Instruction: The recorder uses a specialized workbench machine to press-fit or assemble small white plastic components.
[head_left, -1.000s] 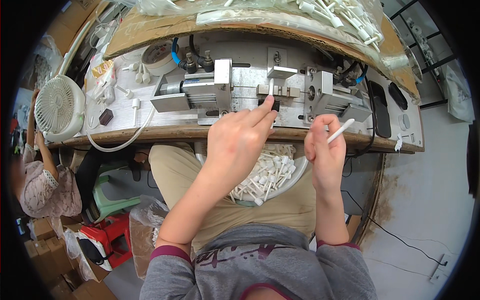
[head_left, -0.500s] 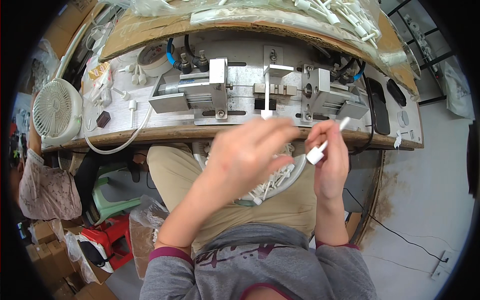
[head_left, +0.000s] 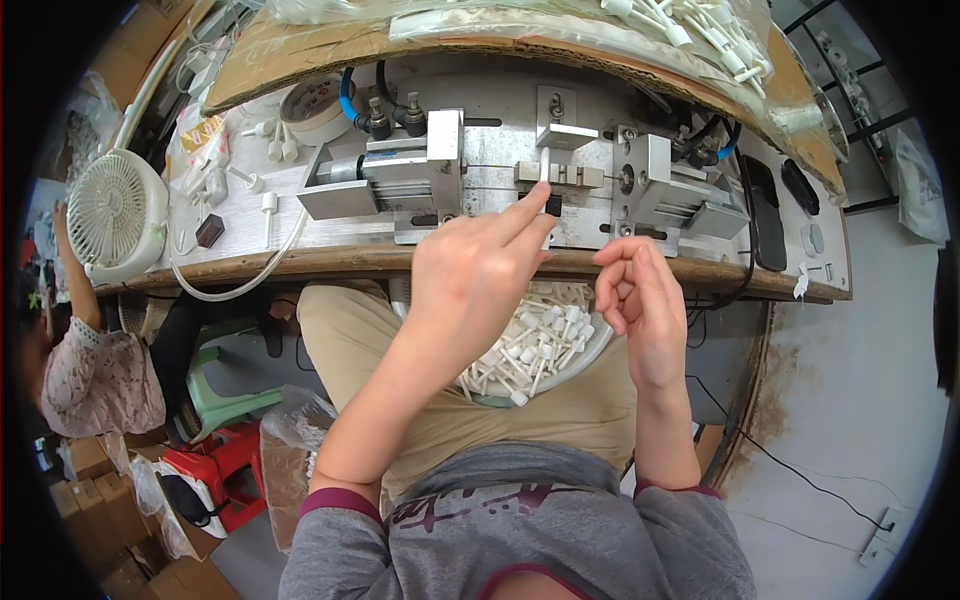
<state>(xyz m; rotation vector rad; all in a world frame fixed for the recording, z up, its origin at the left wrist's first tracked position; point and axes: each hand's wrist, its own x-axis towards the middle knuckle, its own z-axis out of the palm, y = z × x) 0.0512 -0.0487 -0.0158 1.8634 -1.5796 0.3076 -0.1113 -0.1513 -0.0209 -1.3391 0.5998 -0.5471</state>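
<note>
My left hand (head_left: 478,262) reaches over the table edge to a metal fixture block (head_left: 585,177). Its index fingertip rests on a white capped plastic stick (head_left: 545,163) lying across the block; the stick's lower end is hidden under the fingers, which close around it. To the right, my right hand (head_left: 645,305) is raised before the table edge, fingers loosely curled and apart, with nothing visible in it. On my lap, between the forearms, sits a white bowl (head_left: 600,348) heaped with similar white capped sticks (head_left: 535,345).
Metal clamp units stand left (head_left: 400,175) and right (head_left: 660,180) of the block. Behind them, a cardboard sheet (head_left: 480,55) bears more white sticks. A white fan (head_left: 118,215), tape roll (head_left: 312,108) and black phone (head_left: 757,215) lie about. Another person's sleeve (head_left: 105,380) shows at left.
My left hand has moved forward onto the stick at the block. The white capped stick that was in my right hand no longer shows there, and those fingers have loosened.
</note>
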